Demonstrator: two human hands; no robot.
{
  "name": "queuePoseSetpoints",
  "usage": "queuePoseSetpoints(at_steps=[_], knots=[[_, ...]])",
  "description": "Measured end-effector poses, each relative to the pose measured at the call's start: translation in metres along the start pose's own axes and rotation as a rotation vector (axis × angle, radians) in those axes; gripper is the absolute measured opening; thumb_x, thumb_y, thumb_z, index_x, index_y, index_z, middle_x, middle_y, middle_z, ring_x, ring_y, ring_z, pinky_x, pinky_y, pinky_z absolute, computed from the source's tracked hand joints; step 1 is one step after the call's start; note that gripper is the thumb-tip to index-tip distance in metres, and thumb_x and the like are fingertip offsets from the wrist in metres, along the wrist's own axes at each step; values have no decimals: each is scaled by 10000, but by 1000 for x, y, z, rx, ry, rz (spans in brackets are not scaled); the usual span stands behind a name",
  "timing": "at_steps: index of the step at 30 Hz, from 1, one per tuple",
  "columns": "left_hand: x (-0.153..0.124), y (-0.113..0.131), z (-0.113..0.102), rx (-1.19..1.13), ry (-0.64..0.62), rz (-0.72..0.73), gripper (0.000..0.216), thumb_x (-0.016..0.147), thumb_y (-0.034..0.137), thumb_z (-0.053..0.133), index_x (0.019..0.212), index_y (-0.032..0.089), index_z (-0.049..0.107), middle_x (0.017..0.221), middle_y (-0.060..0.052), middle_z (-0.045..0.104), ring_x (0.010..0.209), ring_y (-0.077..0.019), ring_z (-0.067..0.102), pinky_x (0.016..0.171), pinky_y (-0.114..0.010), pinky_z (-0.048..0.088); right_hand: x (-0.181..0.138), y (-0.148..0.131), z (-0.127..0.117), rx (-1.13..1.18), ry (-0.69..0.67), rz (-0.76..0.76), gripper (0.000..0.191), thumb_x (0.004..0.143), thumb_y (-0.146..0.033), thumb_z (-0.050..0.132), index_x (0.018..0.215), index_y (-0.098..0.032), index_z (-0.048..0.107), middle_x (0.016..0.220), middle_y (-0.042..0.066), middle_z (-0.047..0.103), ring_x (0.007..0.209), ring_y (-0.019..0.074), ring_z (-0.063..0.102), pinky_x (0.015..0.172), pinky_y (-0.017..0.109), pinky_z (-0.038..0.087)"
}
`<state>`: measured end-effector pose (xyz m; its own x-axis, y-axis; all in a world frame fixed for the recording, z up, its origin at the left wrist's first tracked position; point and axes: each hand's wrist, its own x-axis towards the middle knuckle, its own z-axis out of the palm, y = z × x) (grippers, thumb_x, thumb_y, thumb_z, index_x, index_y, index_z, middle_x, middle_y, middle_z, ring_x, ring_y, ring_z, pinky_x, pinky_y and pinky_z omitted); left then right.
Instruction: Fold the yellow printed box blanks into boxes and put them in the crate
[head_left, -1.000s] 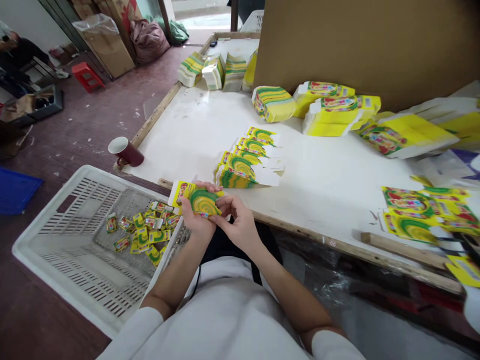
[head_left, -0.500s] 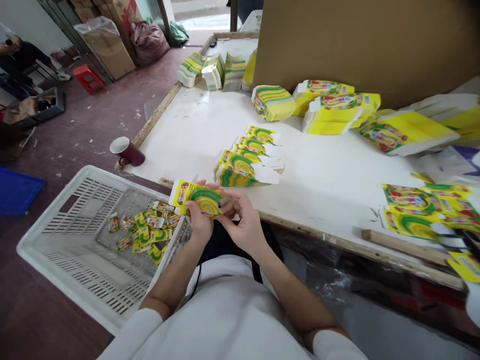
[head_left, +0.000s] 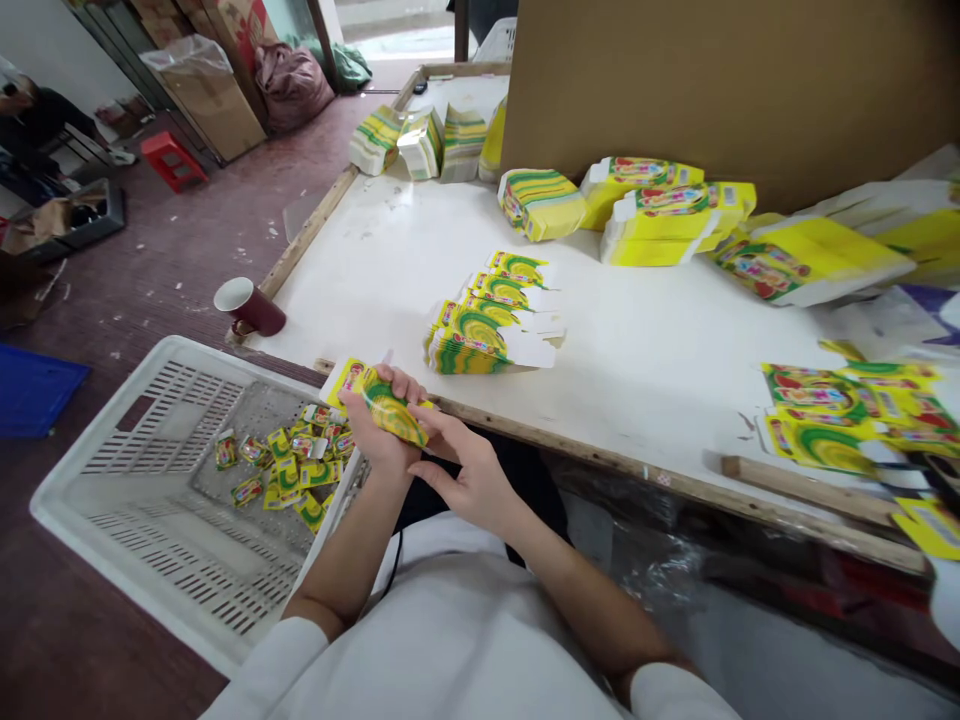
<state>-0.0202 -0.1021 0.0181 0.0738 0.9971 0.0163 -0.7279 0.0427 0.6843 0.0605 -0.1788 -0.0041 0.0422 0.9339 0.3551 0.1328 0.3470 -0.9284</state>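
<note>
A small yellow-and-green printed carton (head_left: 394, 408) lies tilted in my left hand (head_left: 382, 440), whose fingers wrap over its far side with the thumb on the near side. My right hand (head_left: 472, 470) is at the carton's right end, fingertips against it and thumb apart below; the fingers look stretched out rather than gripping. On the table just beyond is a fanned stack of flat cartons (head_left: 476, 335) with white flaps. Below left, folded small cartons (head_left: 289, 465) lie in a white plastic crate (head_left: 180, 540).
A maroon mug (head_left: 259, 312) stands at the table's left corner. Bundles of carton blanks (head_left: 544, 203) line the back against a cardboard sheet (head_left: 712, 90). More flat cartons (head_left: 821, 440) and a wooden strip (head_left: 802, 488) lie at right. A person (head_left: 49, 130) sits far left.
The carton has turned downward at its right end, and my left hand now wraps more fully around it. My right hand has gone from pinching its end to stretched fingers against it.
</note>
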Motion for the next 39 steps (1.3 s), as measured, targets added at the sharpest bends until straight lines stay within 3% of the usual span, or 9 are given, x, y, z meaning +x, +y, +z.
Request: queuePoseSetpoints(at_steps=[5,10,13,18,20,23,28,34,39], knots=[[-7,-8,-14,174,-9,79,775,529,907,622,892,224,656,839,-14,615,744,-147,610,742,-283,549,11,9,-15,-51,153,6,324,868,-243,699,1190,-233,665,1041,52,736,883,190,691,764,294,567],[-8,-6,-45,513,31,119,379,658,519,846,845,211,730,867,-17,735,816,-166,686,854,-310,548,14,12,-38,-235,200,-81,197,932,-178,591,1050,-245,734,895,22,752,790,166,687,712,272,543],[2,18,-61,688,-178,26,387,731,532,788,926,198,760,929,-62,764,899,-224,714,891,-368,555,10,12,-53,-398,194,-172,201,944,-167,587,1031,-243,751,864,27,751,775,161,669,701,278,523],[16,58,-58,1000,-598,38,1037,572,748,763,1421,209,512,1459,-174,532,1390,-363,459,1167,-488,348,8,12,-67,-802,91,-372,284,960,-135,565,1054,-328,751,956,-13,772,900,169,625,963,381,426],[13,55,-50,1238,-713,15,1113,509,612,882,1448,195,454,1455,-186,524,1360,-377,485,1153,-507,360,8,10,-62,-820,1,-477,259,965,-161,576,1063,-343,732,959,-43,769,935,156,620,1064,380,379],[4,36,-40,1396,-729,-14,838,665,365,840,1389,192,454,1263,-125,648,1138,-284,644,983,-420,513,6,8,-48,-765,46,-537,297,962,-135,566,1138,-343,684,1079,-26,745,1031,154,622,1132,396,356],[-5,14,-42,1526,-549,244,685,721,235,736,1339,191,442,1138,-76,662,1018,-221,662,881,-346,542,5,8,-43,-318,494,-136,506,830,-359,734,1293,-232,575,1179,112,668,1055,264,635,902,433,538],[-13,6,-42,1355,-715,454,769,766,301,748,1419,215,351,1251,-105,614,1058,-215,658,894,-318,538,19,20,-42,577,206,580,416,719,-526,765,963,-195,705,907,63,762,838,265,722,795,408,580],[-15,-3,-45,1302,-637,557,817,770,342,776,1433,228,312,1276,-132,587,1082,-235,647,893,-323,524,14,35,-28,736,42,641,547,765,-675,650,1042,-204,684,1018,107,766,939,286,735,824,431,604]])
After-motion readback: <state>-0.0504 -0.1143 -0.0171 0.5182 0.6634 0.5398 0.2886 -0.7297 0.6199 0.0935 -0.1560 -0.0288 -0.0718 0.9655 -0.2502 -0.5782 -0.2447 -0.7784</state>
